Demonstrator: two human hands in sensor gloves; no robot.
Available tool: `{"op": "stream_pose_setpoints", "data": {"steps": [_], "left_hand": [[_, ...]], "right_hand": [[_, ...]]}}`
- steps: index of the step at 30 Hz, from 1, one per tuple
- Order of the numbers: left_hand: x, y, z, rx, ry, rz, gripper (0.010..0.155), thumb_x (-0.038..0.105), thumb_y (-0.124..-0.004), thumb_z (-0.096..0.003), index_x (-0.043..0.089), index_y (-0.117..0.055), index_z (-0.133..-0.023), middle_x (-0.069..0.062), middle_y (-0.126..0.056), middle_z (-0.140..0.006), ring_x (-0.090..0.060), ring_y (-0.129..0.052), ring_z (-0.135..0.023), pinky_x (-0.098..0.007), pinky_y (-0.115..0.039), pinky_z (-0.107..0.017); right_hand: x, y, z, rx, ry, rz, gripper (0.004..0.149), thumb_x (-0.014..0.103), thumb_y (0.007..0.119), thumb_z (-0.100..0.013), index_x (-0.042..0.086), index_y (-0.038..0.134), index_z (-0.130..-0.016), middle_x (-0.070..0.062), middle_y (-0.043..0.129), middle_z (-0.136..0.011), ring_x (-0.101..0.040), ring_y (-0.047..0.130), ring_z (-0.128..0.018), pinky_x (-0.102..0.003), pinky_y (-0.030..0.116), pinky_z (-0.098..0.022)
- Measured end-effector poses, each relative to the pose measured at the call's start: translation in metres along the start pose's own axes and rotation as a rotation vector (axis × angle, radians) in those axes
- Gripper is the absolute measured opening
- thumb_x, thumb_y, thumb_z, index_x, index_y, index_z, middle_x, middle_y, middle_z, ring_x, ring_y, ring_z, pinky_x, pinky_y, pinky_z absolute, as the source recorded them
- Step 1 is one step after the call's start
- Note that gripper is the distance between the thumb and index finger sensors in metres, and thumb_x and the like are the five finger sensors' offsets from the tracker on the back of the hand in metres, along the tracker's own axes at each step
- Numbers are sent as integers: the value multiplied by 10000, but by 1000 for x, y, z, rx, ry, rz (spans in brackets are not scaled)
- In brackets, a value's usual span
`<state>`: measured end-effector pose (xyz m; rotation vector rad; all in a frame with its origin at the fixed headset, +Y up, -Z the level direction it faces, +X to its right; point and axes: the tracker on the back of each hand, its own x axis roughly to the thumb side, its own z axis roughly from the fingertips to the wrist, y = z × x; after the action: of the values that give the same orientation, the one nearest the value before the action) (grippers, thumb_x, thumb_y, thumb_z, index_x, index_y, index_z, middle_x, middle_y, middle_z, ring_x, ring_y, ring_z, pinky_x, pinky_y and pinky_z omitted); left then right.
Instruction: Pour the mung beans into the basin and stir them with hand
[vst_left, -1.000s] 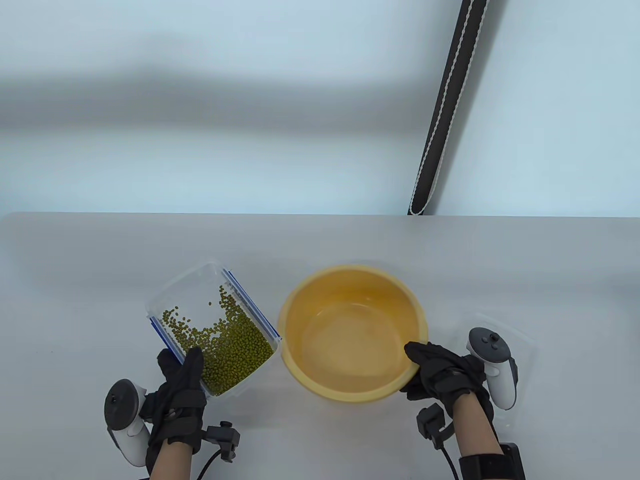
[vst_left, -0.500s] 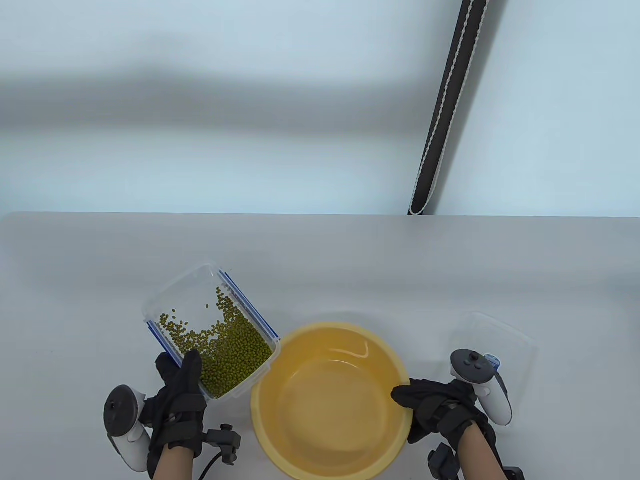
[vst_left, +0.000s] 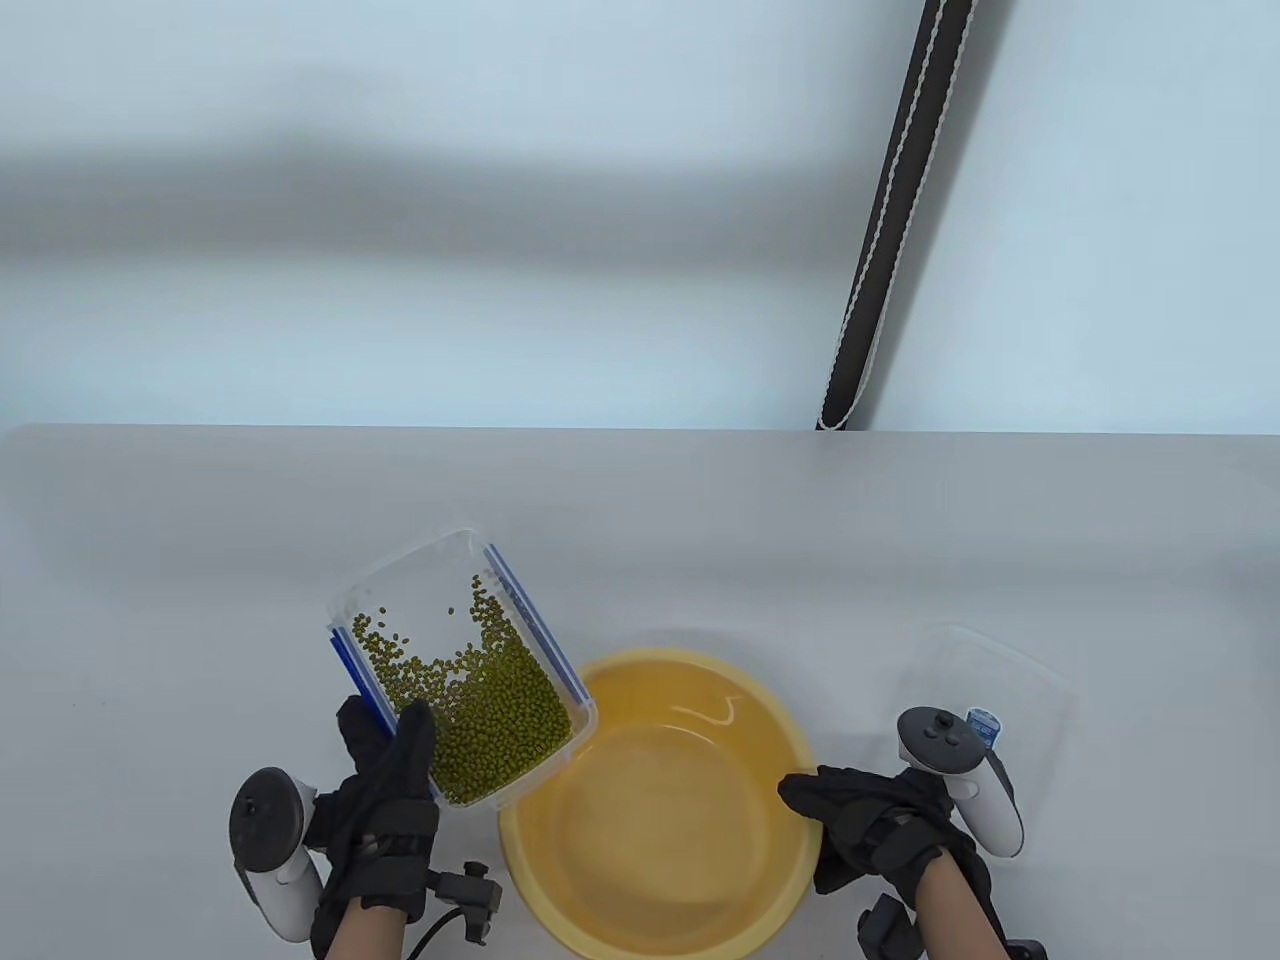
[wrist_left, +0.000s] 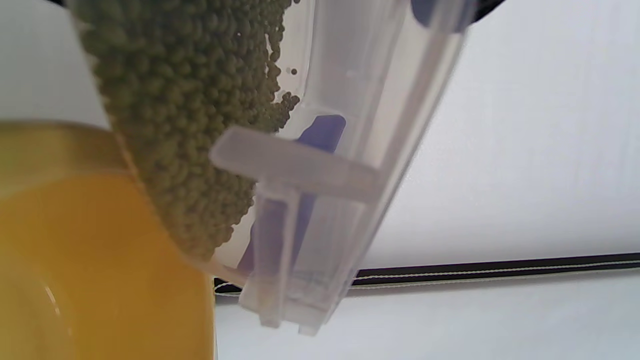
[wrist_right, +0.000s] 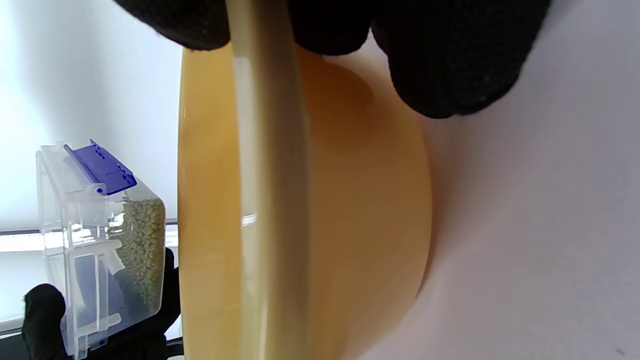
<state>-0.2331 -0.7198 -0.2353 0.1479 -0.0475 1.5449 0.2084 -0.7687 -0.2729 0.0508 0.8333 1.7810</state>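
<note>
Two hands: both gloved, both at the desk's (vst_left: 200, 520) near edge, each gripping something.
Left hand (vst_left: 385, 800): fingers curled round the near end of the box (vst_left: 455, 665), thumb on one side, fingers on the other.
Box: clear plastic with blue clips, lifted and tilted, its low corner over the basin's (vst_left: 655, 810) left rim.
Beans (vst_left: 490, 710): green, heaped in the box's low near corner, a few scattered higher up; all inside the box. The left wrist view shows the heap (wrist_left: 175, 125) pressed against the box wall just above the yellow rim.
Right hand (vst_left: 865, 825): pinches the basin's right rim, thumb inside, fingers (wrist_right: 450, 55) outside against the wall.
Basin: yellow, round, at the near edge's middle, partly cut off by the frame; nothing solid shows inside; whether it holds water I cannot tell.
Lid (vst_left: 990, 680): clear, flat on the desk near the right edge, just beyond the right hand.
</note>
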Motion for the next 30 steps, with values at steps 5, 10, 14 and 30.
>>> {"op": "stream_pose_setpoints", "data": {"steps": [5,10,14,30], "left_hand": [[15,-18,2,-30,-136,-167,1001,599,-616,-560,-66,21,-952,-456,-506,-896,-533,-817,-712,-709,-619,-505],[38,-42,8,-78,-376,-491,1005,598,-661,-536,-42,-24,-976,-439,-537,-901,-525,-831,-704,-708,-620,-512],[56,-63,18,-152,-579,-726,1004,596,-690,-513,-2,-43,-995,-416,-538,-926,-526,-817,-726,-714,-593,-544],[69,-102,44,-331,-1064,-1296,1028,627,-708,-447,60,-49,-996,-314,-558,-970,-445,-836,-784,-699,-589,-597]], "right_hand": [[-1,0,-1,-16,4,14,512,402,676,-570,-84,685,-733,-461,613,-813,-527,852,-600,-464,820,-358],[-2,0,-1,-27,6,25,510,400,672,-571,-84,685,-731,-461,615,-811,-528,852,-596,-463,820,-356],[-2,1,-1,-27,7,27,511,400,671,-571,-84,684,-732,-461,613,-811,-527,852,-597,-463,820,-356],[-2,2,-1,-29,6,26,512,399,670,-571,-85,675,-737,-460,605,-816,-527,846,-604,-464,818,-360]]}}
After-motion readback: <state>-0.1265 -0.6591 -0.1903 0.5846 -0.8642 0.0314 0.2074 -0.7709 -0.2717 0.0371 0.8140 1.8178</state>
